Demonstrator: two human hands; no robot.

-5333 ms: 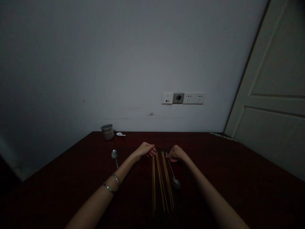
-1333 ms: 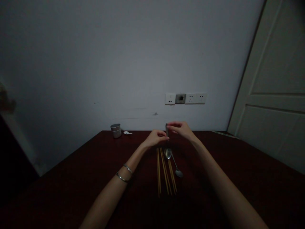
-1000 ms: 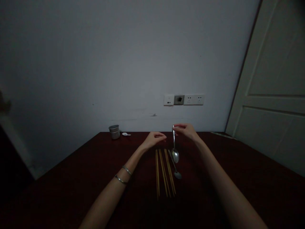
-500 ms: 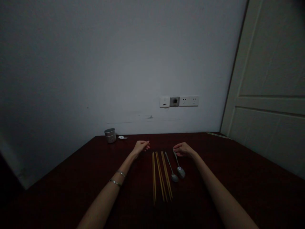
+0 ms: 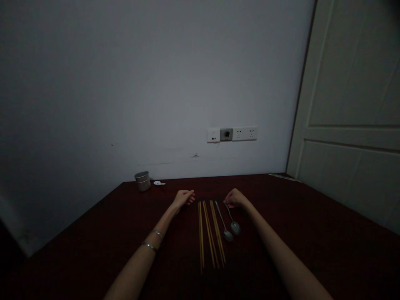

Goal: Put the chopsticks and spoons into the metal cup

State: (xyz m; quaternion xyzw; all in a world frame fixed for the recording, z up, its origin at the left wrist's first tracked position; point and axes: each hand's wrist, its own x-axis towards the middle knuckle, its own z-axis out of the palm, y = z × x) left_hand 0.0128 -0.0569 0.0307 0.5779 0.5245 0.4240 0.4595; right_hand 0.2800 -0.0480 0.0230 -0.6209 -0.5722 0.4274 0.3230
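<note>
My right hand (image 5: 235, 198) pinches the handle end of a metal spoon (image 5: 235, 227), whose bowl rests on the dark red table. Just left of it lies a second metal spoon (image 5: 228, 235), bowl toward me. Further left, three pairs of wooden chopsticks (image 5: 210, 233) lie lengthwise with small gaps between the pairs. My left hand (image 5: 184, 197), with two bracelets on its wrist, hovers or rests beyond the far left end of the chopsticks. Its fingers are loosely curled, slightly apart, and hold nothing.
A metal cup (image 5: 143, 181) stands at the table's back left corner, with a small white spoon (image 5: 159, 183) beside it. The wall with sockets (image 5: 232, 134) borders the table's far edge. A pale door (image 5: 346, 125) rises on the right.
My right hand has carried the spoon from above the chopsticks rightward and lowered it beside the other spoon. My left hand has let go of that spoon and drawn back left.
</note>
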